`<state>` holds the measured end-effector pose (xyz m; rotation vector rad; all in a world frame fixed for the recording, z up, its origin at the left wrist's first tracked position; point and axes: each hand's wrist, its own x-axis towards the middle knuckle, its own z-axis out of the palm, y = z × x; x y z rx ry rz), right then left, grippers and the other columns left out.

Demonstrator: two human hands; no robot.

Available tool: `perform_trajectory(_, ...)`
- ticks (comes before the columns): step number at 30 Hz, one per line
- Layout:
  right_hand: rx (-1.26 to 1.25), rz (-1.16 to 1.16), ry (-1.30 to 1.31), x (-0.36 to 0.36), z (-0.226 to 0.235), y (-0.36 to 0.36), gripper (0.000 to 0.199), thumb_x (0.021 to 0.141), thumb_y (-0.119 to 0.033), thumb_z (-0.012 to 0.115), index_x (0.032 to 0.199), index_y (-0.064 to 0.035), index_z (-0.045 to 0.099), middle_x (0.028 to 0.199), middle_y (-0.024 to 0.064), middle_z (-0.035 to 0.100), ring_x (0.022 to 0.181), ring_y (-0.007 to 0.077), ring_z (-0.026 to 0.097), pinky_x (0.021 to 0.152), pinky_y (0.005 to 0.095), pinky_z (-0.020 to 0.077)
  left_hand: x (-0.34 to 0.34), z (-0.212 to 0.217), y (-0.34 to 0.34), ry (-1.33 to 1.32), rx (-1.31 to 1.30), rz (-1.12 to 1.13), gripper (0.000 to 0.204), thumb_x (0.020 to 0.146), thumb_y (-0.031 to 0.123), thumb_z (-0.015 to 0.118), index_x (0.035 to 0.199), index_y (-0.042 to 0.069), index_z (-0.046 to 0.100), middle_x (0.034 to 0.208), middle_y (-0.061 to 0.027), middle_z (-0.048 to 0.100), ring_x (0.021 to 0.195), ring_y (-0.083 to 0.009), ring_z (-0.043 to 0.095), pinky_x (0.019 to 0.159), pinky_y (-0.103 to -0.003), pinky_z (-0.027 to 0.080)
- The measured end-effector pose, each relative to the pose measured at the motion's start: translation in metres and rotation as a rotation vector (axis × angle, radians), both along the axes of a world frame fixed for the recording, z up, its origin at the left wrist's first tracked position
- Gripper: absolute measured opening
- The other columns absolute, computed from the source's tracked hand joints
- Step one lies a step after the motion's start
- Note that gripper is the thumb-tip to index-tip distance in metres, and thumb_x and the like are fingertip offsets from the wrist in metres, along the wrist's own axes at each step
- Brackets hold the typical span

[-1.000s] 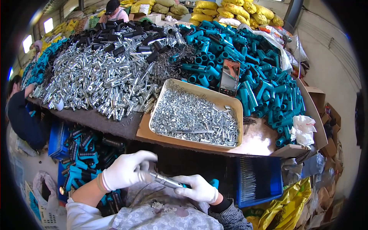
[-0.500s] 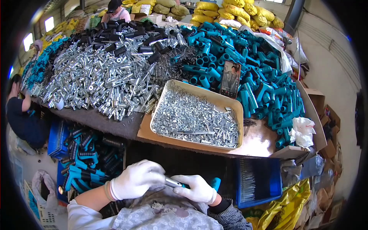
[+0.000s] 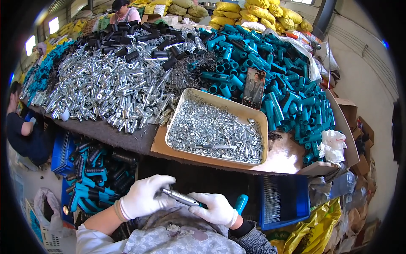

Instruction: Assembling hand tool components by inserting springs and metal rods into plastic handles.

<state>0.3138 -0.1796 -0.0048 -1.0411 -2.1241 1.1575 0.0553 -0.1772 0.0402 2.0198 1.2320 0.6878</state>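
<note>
My right hand (image 3: 216, 209), in a white glove, is closed around a teal plastic handle (image 3: 241, 204), whose rounded end shows beyond the wrist side. From its other side a shiny metal tube (image 3: 182, 197) sticks out, tilted up to the left. My left hand (image 3: 146, 198), also gloved in white, is at the tube's far end with its thumb and upper finger apart. The tube's tip lies between them; whether they touch it is hard to see, as part is blurred. Both hands are above my patterned apron (image 3: 182, 237).
On the table, a cream tray (image 3: 265, 146) holds small metal parts. Behind it lie heaps of metal tubes (image 3: 114, 93) and teal handles (image 3: 296, 106), with a phone (image 3: 253, 88). Blue bins (image 3: 305, 203) stand below the edge; teal-black tools (image 3: 91, 182) lie left. Two people work nearby.
The left hand's fingers have spread and shifted slightly left and up. More of the metal tube shows, tilted more steeply. The right hand keeps its grip on the teal handle.
</note>
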Motion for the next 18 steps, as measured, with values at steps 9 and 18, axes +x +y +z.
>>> perform_trajectory(9,-0.05,0.19,0.03,0.006,0.012,0.008,0.043,0.091,-0.032,0.066,0.122,-0.0028,0.064,0.1,0.0201,0.07,0.087,0.0368,0.069,0.076,0.0385,0.0556,0.001,-0.006,0.012,-0.06,0.556,-0.44,0.019,0.076,0.016,0.074,0.094,0.013,0.07,0.096,-0.0073,0.066,0.085,-0.0273,0.066,0.073,-0.038,0.053)
perform_trajectory(18,-0.735,0.58,0.256,0.025,-0.007,0.026,0.049,0.097,-0.037,0.062,0.12,0.0057,0.063,0.079,0.01,0.066,0.068,0.0161,0.061,0.068,0.0334,0.0524,0.009,-0.001,-0.002,-0.03,0.57,-0.524,0.023,0.078,0.017,0.067,0.101,0.017,0.069,0.092,-0.0069,0.064,0.082,-0.0247,0.065,0.067,-0.035,0.051)
